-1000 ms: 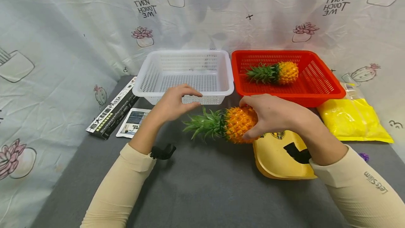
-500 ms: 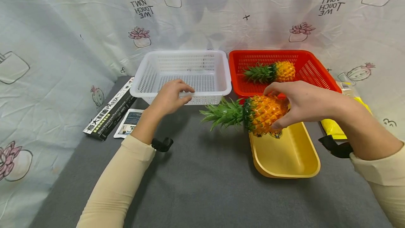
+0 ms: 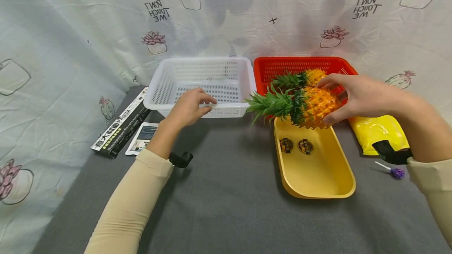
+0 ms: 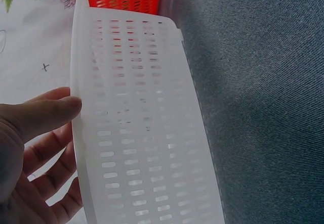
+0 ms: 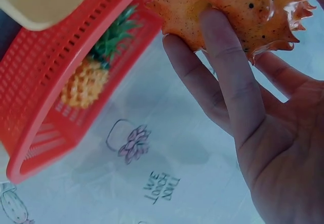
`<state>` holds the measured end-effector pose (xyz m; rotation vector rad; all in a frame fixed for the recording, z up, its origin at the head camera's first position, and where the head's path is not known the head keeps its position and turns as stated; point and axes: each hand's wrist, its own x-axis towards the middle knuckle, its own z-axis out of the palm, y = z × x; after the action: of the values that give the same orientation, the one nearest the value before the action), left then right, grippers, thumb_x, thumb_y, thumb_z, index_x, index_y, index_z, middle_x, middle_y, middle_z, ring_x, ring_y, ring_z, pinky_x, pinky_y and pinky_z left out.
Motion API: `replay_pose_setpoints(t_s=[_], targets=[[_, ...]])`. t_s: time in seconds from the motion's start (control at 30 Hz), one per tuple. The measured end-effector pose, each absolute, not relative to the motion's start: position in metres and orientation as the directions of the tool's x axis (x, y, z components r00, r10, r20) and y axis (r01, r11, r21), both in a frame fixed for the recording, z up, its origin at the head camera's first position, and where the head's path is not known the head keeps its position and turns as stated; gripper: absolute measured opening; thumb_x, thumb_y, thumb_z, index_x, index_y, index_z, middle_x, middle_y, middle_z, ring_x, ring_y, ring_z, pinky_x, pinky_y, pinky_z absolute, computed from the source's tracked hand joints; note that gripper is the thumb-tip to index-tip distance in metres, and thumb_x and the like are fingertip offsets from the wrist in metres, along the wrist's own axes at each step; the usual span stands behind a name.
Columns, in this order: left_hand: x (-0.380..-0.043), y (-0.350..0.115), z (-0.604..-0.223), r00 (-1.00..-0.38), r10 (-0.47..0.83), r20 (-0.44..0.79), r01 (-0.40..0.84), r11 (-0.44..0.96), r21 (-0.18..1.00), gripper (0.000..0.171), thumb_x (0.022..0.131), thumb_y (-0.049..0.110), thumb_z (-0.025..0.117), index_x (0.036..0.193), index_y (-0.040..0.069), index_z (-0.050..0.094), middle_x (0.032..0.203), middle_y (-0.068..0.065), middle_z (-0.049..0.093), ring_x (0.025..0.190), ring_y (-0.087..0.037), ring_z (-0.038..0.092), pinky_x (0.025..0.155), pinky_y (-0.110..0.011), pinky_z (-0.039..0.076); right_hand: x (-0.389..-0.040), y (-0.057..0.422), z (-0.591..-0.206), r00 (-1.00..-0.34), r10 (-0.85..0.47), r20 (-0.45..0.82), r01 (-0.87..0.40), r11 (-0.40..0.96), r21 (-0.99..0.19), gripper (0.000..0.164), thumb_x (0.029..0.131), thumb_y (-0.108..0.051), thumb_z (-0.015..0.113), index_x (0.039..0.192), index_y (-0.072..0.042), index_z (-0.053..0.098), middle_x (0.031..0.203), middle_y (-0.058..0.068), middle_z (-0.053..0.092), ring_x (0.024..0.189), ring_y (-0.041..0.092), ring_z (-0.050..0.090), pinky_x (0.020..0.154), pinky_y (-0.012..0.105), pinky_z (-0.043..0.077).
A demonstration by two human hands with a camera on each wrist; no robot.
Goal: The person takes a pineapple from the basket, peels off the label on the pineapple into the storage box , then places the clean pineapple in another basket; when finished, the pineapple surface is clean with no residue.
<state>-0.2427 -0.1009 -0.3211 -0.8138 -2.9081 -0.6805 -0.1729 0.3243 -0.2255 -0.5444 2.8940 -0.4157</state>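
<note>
My right hand [image 3: 356, 97] grips a small orange pineapple [image 3: 316, 107] by its base, its green leaves pointing left. It is held above the front of the red basket [image 3: 259, 69]. A second pineapple [image 5: 83, 85] lies inside that basket. In the right wrist view, several fingers [image 5: 228, 62] curl against the spiky orange skin. At the front rim of the white basket [image 3: 226, 109], my left hand [image 3: 190, 107] has the rim between thumb and fingers. The left wrist view has the thumb [image 4: 55, 114] on the near side, with the fingertips hidden behind the rim.
A yellow tray [image 3: 318, 175] sits in front of the red basket. A yellow packet [image 3: 383, 130] and a purple flower-like item [image 3: 397, 173] lie right. A pasta box [image 3: 121, 128] and a white pouch [image 3: 141, 138] lie left. A printed curtain [image 3: 219, 11] hangs behind.
The right hand has lifted the pineapple and carried it right and back toward the red basket, uncovering the yellow tray. My left hand has shifted slightly to the white basket's rim.
</note>
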Motion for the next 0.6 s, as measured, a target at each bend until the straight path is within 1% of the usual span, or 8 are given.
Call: replay_pose_setpoints(t_s=[0.1, 0.2, 0.33, 0.47, 0.6], targets=[[-0.242, -0.102, -0.320, -0.862, 0.483, 0.156, 0.502, 0.767, 0.399, 0.024, 0.097, 0.011, 0.070, 0.120, 0.010, 0.078, 0.112, -0.014, 0.068, 0.107, -0.035, 0.064, 0.092, -0.048, 0.049, -0.183, 0.332, -0.225, -0.924, -0.359, -0.135, -0.304, 0.900, -0.312, 0.087, 0.075, -0.034, 0.093, 0.147, -0.012, 0.049, 0.140, 0.022, 0.058, 0.118, 0.038, 0.058, 0.094, 0.057, 0.047], [-0.242, -0.102, -0.321, -0.865, 0.479, 0.148, 0.495, 0.771, 0.399, 0.024, 0.097, 0.011, 0.071, 0.120, 0.010, 0.078, 0.113, -0.014, 0.068, 0.106, -0.034, 0.064, 0.093, -0.047, 0.049, -0.192, 0.341, -0.224, -0.929, -0.333, -0.161, -0.269, 0.907, -0.323, 0.089, 0.078, -0.032, 0.092, 0.150, -0.010, 0.044, 0.144, 0.026, 0.053, 0.120, 0.043, 0.056, 0.094, 0.062, 0.047], [-0.242, -0.101, -0.321, -0.861, 0.484, 0.154, 0.504, 0.773, 0.386, 0.024, 0.096, 0.011, 0.071, 0.119, 0.010, 0.078, 0.112, -0.014, 0.068, 0.105, -0.033, 0.064, 0.092, -0.048, 0.049, -0.204, 0.355, -0.220, -0.936, -0.299, -0.187, -0.228, 0.918, -0.325, 0.092, 0.080, -0.029, 0.090, 0.153, -0.006, 0.039, 0.146, 0.032, 0.047, 0.123, 0.050, 0.051, 0.096, 0.068, 0.043], [-0.242, -0.100, -0.321, -0.854, 0.493, 0.167, 0.517, 0.769, 0.375, 0.024, 0.096, 0.011, 0.071, 0.119, 0.009, 0.078, 0.110, -0.014, 0.069, 0.103, -0.033, 0.064, 0.091, -0.049, 0.049, -0.217, 0.366, -0.218, -0.938, -0.290, -0.190, -0.224, 0.925, -0.307, 0.092, 0.080, -0.027, 0.090, 0.152, -0.004, 0.038, 0.145, 0.036, 0.046, 0.122, 0.053, 0.050, 0.097, 0.071, 0.041], [-0.243, -0.099, -0.320, -0.862, 0.482, 0.154, 0.502, 0.777, 0.380, 0.024, 0.097, 0.011, 0.070, 0.119, 0.009, 0.078, 0.111, -0.013, 0.069, 0.104, -0.032, 0.063, 0.092, -0.048, 0.048, -0.229, 0.374, -0.219, -0.940, -0.274, -0.203, -0.206, 0.931, -0.300, 0.093, 0.080, -0.028, 0.089, 0.152, -0.004, 0.037, 0.147, 0.036, 0.044, 0.123, 0.054, 0.047, 0.100, 0.072, 0.038]])
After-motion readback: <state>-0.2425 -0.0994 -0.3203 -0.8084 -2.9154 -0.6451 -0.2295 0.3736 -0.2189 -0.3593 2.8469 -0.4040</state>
